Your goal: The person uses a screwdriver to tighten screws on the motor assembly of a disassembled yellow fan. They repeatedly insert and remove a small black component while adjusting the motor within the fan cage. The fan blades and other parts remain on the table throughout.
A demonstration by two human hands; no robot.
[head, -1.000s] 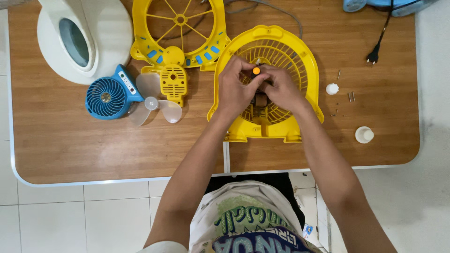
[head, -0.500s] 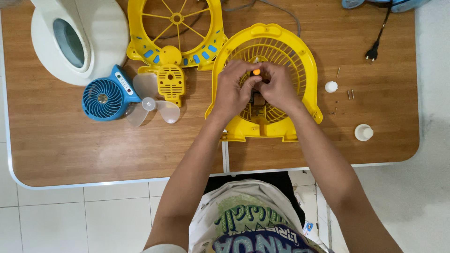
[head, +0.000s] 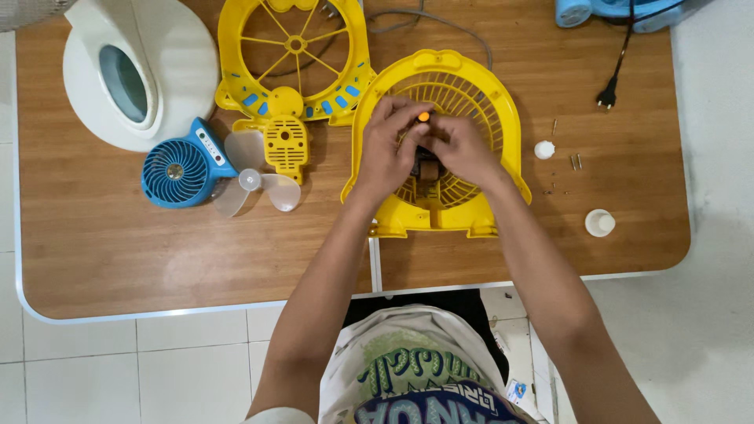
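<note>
Hands have barely moved since a moment ago: left hand (head: 389, 149) and right hand (head: 463, 153) stay over the centre of the yellow fan housing (head: 503, 118) on the wooden table (head: 118, 251), fingers curled around an orange-tipped screwdriver (head: 424, 117) and the small motor (head: 429, 169).

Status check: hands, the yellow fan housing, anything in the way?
Left hand and right hand both on yellow fan housing, at its centre. Orange-tipped tool in left fingers. Loose screws clear, to the right.
</note>
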